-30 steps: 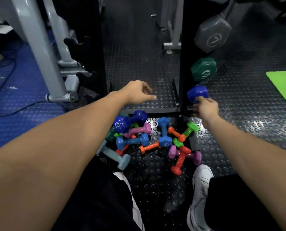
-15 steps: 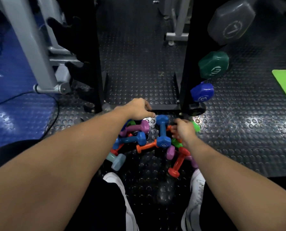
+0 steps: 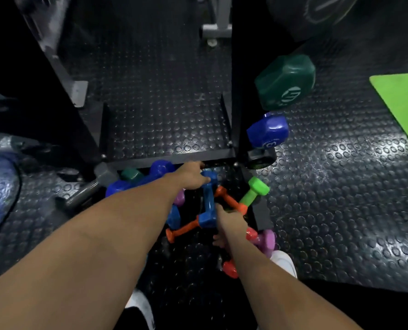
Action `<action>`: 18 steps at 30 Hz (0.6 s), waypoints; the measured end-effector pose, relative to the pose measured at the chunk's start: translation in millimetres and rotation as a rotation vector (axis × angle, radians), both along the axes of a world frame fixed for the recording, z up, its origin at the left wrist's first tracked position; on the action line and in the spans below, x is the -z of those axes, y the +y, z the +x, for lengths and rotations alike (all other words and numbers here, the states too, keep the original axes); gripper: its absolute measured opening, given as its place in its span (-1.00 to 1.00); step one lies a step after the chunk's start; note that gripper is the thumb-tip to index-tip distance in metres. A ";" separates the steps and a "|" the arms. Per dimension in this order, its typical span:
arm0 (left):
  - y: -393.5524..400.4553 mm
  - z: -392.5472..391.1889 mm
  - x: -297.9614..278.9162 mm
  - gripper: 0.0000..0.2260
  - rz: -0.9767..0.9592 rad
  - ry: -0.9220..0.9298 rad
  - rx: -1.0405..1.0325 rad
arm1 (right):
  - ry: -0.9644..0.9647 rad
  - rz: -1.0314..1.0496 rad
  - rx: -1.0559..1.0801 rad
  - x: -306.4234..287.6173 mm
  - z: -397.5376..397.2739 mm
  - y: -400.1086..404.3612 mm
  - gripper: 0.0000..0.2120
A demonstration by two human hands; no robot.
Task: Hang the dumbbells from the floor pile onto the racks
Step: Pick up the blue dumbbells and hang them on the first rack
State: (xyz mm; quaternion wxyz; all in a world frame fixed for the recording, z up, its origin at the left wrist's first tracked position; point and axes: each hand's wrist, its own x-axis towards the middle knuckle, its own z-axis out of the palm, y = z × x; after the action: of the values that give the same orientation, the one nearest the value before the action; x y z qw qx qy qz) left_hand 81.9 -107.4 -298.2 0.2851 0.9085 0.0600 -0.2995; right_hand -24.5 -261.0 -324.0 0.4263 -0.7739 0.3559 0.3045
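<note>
Mid-blue dumbbell (image 3: 209, 202) lies in the floor pile, long axis running away from the person, between both hands. L hand (image 3: 191, 177) rests on its far head, fingers extended; R hand (image 3: 230, 220) just beside its near head, grip unclear. Rack (image 3: 237, 91) beyond.

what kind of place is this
Most likely a gym or fitness room. Small coloured dumbbells lie piled on studded rubber flooring, larger ones such as a blue dumbbell hang on a black rack, and a green mat lies at right.
</note>
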 end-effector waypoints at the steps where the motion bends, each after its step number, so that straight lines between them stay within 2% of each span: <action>1: -2.6 1.9 4.7 -0.42 0.000 0.025 0.014 | 0.033 0.012 -0.018 -3.3 2.3 1.2 -0.25; 3: -7.1 3.1 15.1 -0.43 -0.009 0.066 0.036 | 0.134 0.115 0.019 -5.4 3.3 6.1 -0.31; 5: -10.5 1.2 25.3 -0.42 -0.023 0.074 0.014 | 0.203 0.232 0.110 0.4 0.7 10.6 -0.27; 8: -16.3 -3.0 38.6 -0.40 -0.088 0.066 -0.087 | 0.181 0.400 0.340 16.2 -2.5 19.9 -0.28; 11: -20.4 -3.8 48.4 -0.49 -0.068 -0.007 -0.152 | 0.134 0.502 0.489 20.6 2.1 21.3 -0.53; 15: -18.8 -1.5 44.6 -0.61 -0.104 -0.035 -0.180 | 0.143 0.522 0.516 11.5 5.1 21.2 -0.85; 18: -11.5 -3.8 34.7 -0.64 -0.102 -0.048 -0.192 | 0.122 0.527 0.495 6.3 3.2 22.8 -0.91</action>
State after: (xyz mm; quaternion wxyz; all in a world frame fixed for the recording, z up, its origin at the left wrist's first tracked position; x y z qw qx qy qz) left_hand 78.1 -118.9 -333.0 0.3599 0.8898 0.1243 -0.2515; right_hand -21.3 -238.2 -330.3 0.6499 -0.5082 0.4665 0.3189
